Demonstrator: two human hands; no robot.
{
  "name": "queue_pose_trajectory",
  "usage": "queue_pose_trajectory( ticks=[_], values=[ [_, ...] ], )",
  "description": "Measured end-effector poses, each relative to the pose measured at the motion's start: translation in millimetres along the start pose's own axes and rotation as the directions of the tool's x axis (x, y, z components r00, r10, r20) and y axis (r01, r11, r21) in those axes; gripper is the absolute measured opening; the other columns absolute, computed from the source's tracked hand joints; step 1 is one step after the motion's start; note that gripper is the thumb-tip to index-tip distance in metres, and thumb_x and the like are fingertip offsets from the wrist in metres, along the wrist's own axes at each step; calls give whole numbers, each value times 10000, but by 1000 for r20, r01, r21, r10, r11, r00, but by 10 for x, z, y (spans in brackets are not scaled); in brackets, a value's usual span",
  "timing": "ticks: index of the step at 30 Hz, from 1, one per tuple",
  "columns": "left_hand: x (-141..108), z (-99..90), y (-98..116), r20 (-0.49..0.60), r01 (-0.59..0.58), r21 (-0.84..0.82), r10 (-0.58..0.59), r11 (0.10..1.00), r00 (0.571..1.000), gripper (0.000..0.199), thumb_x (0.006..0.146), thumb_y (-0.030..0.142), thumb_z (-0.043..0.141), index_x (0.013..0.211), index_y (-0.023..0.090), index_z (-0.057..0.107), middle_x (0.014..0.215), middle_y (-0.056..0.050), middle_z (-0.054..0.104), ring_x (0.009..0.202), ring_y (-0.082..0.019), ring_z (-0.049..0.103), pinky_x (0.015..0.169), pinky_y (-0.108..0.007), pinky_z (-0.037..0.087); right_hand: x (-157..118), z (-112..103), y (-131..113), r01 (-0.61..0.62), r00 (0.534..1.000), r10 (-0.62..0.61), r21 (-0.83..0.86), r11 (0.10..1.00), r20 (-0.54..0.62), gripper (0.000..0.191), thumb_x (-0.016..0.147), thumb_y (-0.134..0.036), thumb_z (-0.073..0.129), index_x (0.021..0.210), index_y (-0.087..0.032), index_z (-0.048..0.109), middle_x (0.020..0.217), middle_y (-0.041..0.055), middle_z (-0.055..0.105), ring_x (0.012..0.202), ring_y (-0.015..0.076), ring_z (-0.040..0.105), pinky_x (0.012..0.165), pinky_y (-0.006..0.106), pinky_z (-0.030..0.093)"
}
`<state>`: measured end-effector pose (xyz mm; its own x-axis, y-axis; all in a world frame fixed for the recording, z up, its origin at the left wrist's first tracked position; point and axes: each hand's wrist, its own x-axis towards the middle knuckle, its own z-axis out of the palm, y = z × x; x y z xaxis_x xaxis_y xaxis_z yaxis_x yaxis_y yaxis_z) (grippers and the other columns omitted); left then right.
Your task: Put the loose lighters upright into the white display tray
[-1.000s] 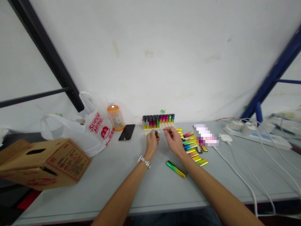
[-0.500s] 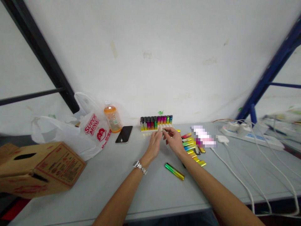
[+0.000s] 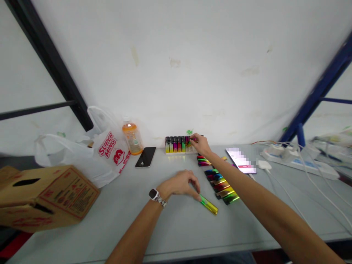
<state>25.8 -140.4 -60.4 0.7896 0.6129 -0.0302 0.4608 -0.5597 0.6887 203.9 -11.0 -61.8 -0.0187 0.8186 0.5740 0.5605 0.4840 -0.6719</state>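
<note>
While the right hand (image 3: 202, 145) is up at the white lighter tray (image 3: 176, 153), its thumb and finger are pinched together on what looks like a small purple lighter (image 3: 193, 139), right over the tray's right half. That bit's pretty tiny, so I can't tell if the lighter is touching the tray. The tray's left half is packed with upright black-topped lighters (image 3: 175, 145) in silver, yellow, purple, red and green.

The left hand (image 3: 185, 183), with a smartwatch (image 3: 154, 194) on the wrist, is on the near side of the tray. Its fingers are curled with a gap to the thumb, tips down at the far end of a shiny green-and-yellow lighter bundle (image 3: 210, 206) lying on the grey table (image 3: 170, 231). Can't tell if it's actually gripping it.

A bunch of loose metallic lighters (image 3: 221, 183) is lying near the tray, to its right and closer in, partly behind the right forearm. Left of the tray: a black smartphone (image 3: 145, 157), then an orange drink bottle (image 3: 132, 139), a white plastic bag (image 3: 112, 154) and a cardboard box (image 3: 63, 198). Well right of it: a lit-up phone (image 3: 240, 161), a white charger (image 3: 264, 164) and a power strip (image 3: 316, 167).
</note>
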Motion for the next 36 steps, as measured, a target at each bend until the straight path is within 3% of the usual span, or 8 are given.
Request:
queue_pose_trajectory(
  ticks=[5, 10, 14, 18, 22, 27, 31, 36],
  values=[
    [5, -33, -164, -93, -19, -53, 14, 998, 996, 247, 560, 417, 877, 680, 229, 773, 718, -18, 690, 742, -192, 603, 675, -265, 433, 99, 15, 23, 38, 998, -39, 11, 999, 55, 141, 769, -228, 610, 862, -178, 702, 735, 4, 687, 672, 156, 579, 746, 308, 472],
    [-44, -186, -377, -244, 99, -220, -153, 970, 958, 250, 591, 370, 839, 687, 180, 708, 661, -7, 645, 629, -162, 562, 587, -253, 407, 204, -5, 43, 44, 989, -36, -53, 998, 147, 159, 799, -157, 617, 897, -164, 742, 812, 27, 705, 754, 170, 611, 799, 316, 474],
    [-1, -245, -474, -430, 10, -376, -183, 927, 884, 284, 644, 371, 816, 739, 161, 650, 675, -10, 647, 645, -149, 583, 626, -255, 442, 189, 16, 27, 87, 988, -51, -252, 964, 145, 236, 872, -215, 602, 1026, -157, 771, 972, 102, 642, 857, 203, 613, 865, 341, 472],
    [113, -218, -497, -626, -132, -423, -183, 897, 758, 257, 676, 343, 813, 791, 158, 676, 781, -50, 695, 720, -160, 623, 696, -283, 478, 72, 46, -17, 78, 985, -12, -378, 922, 172, 366, 940, -275, 520, 1257, -219, 694, 1098, 123, 543, 920, 219, 609, 851, 334, 481],
    [205, -164, -501, -694, -216, -517, -257, 828, 673, 309, 678, 365, 817, 860, 142, 704, 841, -62, 708, 760, -155, 626, 763, -303, 492, -40, 64, -37, 80, 979, 6, -409, 909, 205, 467, 953, -266, 485, 1412, -223, 558, 1115, 123, 505, 937, 219, 605, 885, 339, 476],
    [265, -56, -414, -698, -307, -617, -324, 725, 638, 417, 713, 499, 771, 896, 145, 646, 860, -34, 676, 789, -145, 633, 769, -288, 512, -239, 48, -39, 57, 998, -47, -259, 964, 46, 471, 940, -315, 514, 1394, -191, 534, 1115, 114, 525, 954, 223, 587, 920, 366, 470],
    [296, 38, -271, -707, -419, -661, -329, 622, 626, 450, 785, 579, 683, 960, 206, 501, 911, 20, 608, 623, -83, 623, 643, -257, 532, -502, -42, -176, 24, 996, -28, -47, 999, -86, 371, 944, -375, 489, 1232, -181, 617, 1009, 75, 559, 741, 167, 567, 769, 328, 498],
    [305, 87, -119, -667, -396, -715, -393, 576, 633, 432, 855, 641, 557, 997, 258, 417, 720, 98, 494, 365, -16, 371, 365, -145, 308, -789, -206, -492, -39, 990, 57, 141, 989, -125, 345, 941, -446, 480, 1108, -189, 638, 867, 33, 595, 669, 150, 541, 616, 275, 455]
  ],
)
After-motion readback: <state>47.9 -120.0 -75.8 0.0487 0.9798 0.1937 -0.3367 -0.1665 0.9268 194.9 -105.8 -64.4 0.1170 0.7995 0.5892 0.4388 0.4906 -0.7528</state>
